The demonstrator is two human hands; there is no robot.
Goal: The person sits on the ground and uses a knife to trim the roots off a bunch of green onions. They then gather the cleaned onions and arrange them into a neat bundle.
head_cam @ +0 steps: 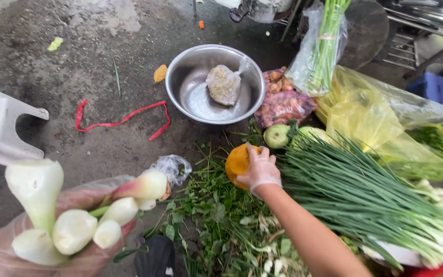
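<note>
Hands: left grip clutches white stalks, right cups orange fruit.

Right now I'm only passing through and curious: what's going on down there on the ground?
A person in thin plastic gloves is handling vegetables on the wet ground. The left hand holds a bundle of pale peeled stalks. The right hand rests on an orange fruit lying on leafy greens, beside a spread of spring onions. A steel bowl holding a small bag sits farther off.
</note>
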